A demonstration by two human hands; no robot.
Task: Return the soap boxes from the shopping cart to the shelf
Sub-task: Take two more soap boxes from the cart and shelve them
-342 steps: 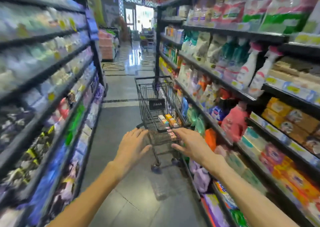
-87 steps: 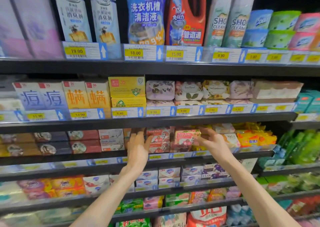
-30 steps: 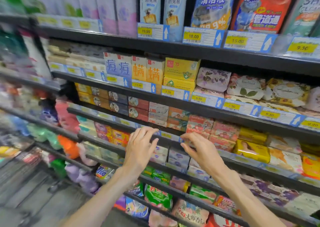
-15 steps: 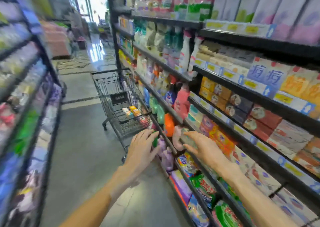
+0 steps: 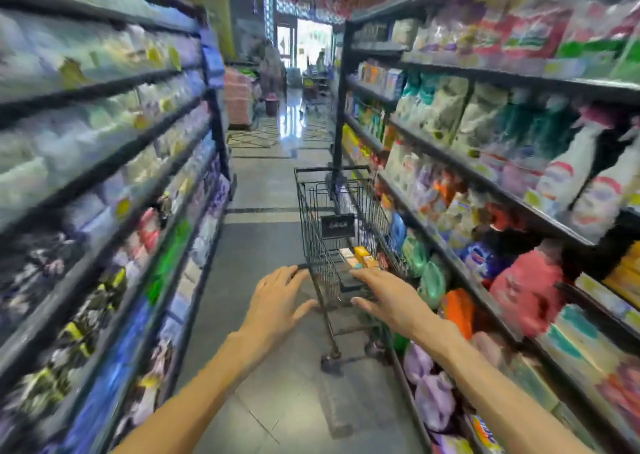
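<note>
A dark wire shopping cart (image 5: pixel 313 218) stands in the aisle ahead, close to the right-hand shelf (image 5: pixel 460 259). Several small soap boxes (image 5: pixel 360 257), orange, white and pinkish, lie in its basket. My left hand (image 5: pixel 278 301) is stretched out with fingers straight, just left of the cart's near end. My right hand (image 5: pixel 384 296) is also spread and empty, hovering at the cart's near rim in front of the boxes. Neither hand holds anything.
Tall stocked shelves line both sides of the narrow aisle; the left one (image 5: pixel 104 190) is blurred. Bottles and refill pouches (image 5: pixel 523 280) fill the right shelf beside the cart. Grey tiled floor (image 5: pixel 263 245) runs on to a bright doorway (image 5: pixel 308 44) far ahead.
My view has swung from the soap shelf to straight down the aisle. The cart is now centred in front of me and both empty hands have reached its near end.
</note>
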